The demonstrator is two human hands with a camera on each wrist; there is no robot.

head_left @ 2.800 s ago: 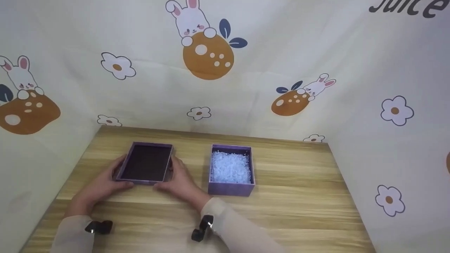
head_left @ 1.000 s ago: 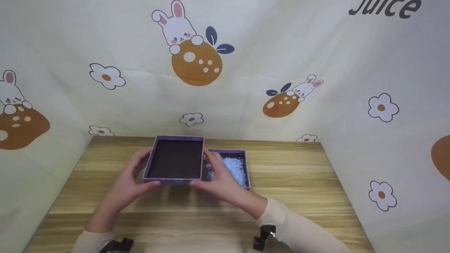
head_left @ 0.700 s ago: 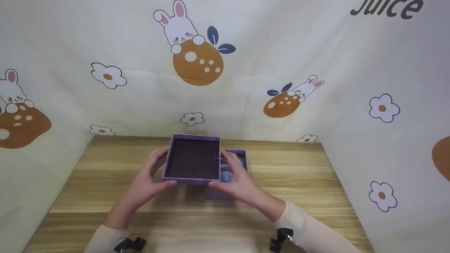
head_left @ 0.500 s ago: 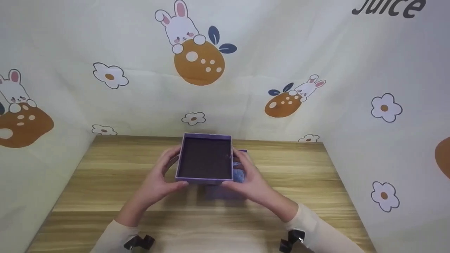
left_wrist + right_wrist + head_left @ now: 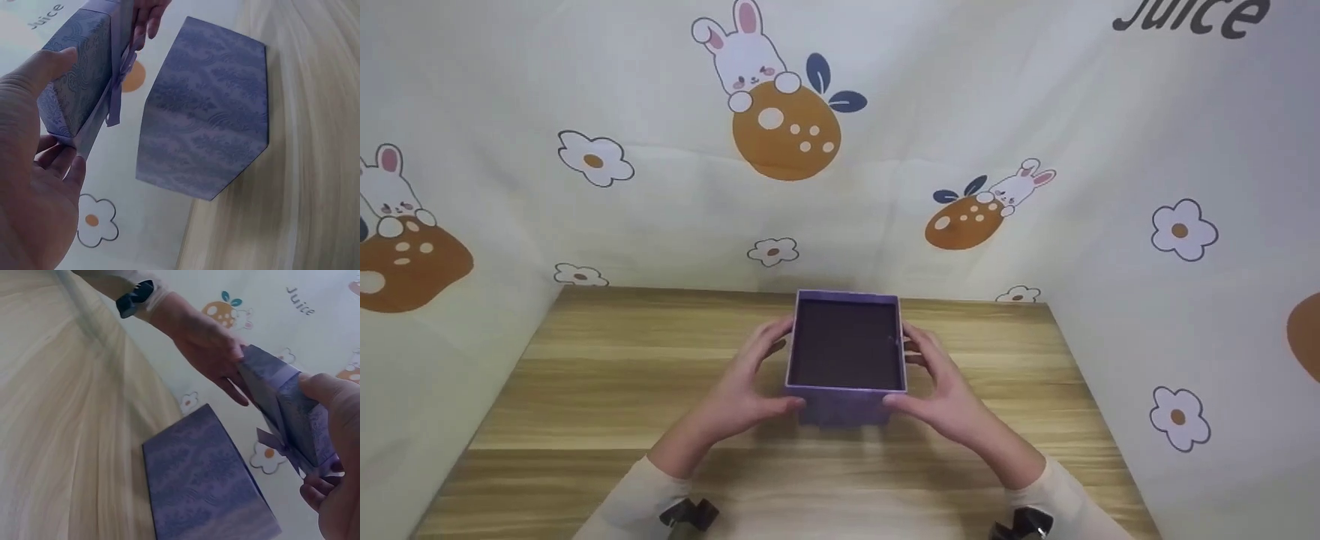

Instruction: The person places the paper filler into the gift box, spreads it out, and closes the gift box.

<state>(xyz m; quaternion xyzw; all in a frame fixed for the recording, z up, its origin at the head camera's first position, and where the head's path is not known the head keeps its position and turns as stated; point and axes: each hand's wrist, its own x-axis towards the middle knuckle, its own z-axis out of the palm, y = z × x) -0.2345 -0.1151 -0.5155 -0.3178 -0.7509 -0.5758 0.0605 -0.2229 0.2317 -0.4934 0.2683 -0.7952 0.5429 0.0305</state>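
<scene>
My left hand [image 5: 742, 397] and right hand [image 5: 952, 397] hold a purple box lid [image 5: 846, 345] between them, thumbs at its near side and fingers along its flanks. Its dark hollow faces up in the head view. A lilac ribbon with a bow [image 5: 115, 84] runs across the underside, seen in both wrist views. Beneath the lid stands the purple patterned box [image 5: 844, 414] on the table, upright. In the left wrist view a gap shows between the lid and this box [image 5: 208, 107]. The box's inside is hidden by the lid.
The wood-grain table [image 5: 600, 390] runs back to a pale cloth backdrop [image 5: 675, 210] printed with rabbits, oranges and flowers. Cloth also hangs at both sides. A small black device [image 5: 690, 515] sits on each sleeved wrist.
Both hands have carried the lid from the left of the table rightward to above the box. The pale shredded filling, visible in the box earlier, is now covered from view.
</scene>
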